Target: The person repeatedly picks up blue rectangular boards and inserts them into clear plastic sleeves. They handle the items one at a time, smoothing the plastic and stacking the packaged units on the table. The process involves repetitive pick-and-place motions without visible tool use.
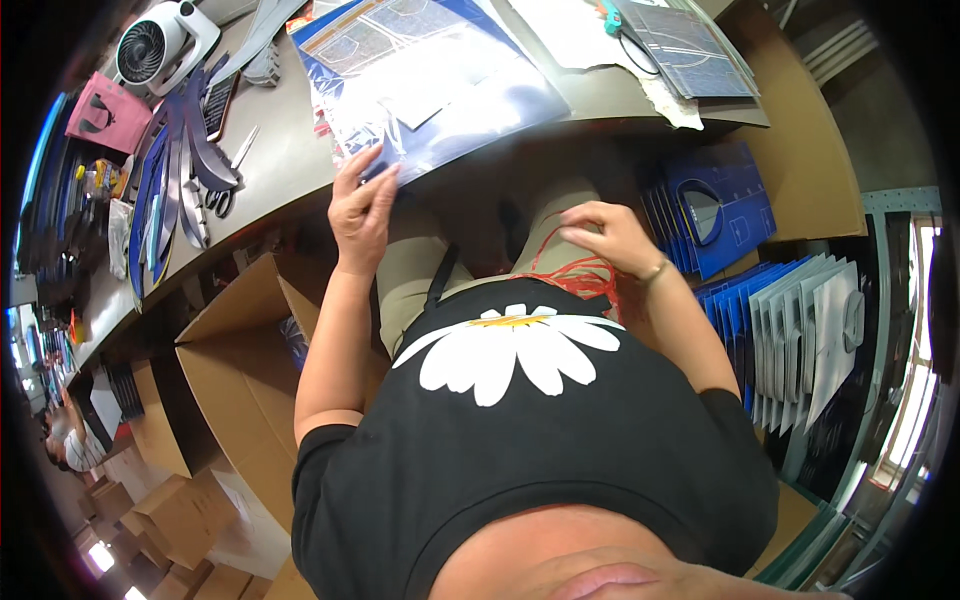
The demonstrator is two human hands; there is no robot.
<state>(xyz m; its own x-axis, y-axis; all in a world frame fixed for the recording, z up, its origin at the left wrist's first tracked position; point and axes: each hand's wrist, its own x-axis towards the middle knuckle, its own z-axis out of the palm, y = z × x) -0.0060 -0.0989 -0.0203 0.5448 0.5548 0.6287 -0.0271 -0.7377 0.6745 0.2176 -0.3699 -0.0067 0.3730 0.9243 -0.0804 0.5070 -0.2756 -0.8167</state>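
Though at the left hand, glossy blue packet mostly beyond it.

That grey table over there is busy. A clear-wrapped blue package lies by its near edge. Right of the package I see white paper and a stack of denim-patterned sheets; left of the package, a slim white pen-like thing, then black-handled scissors, curved dark strips and a white fan.
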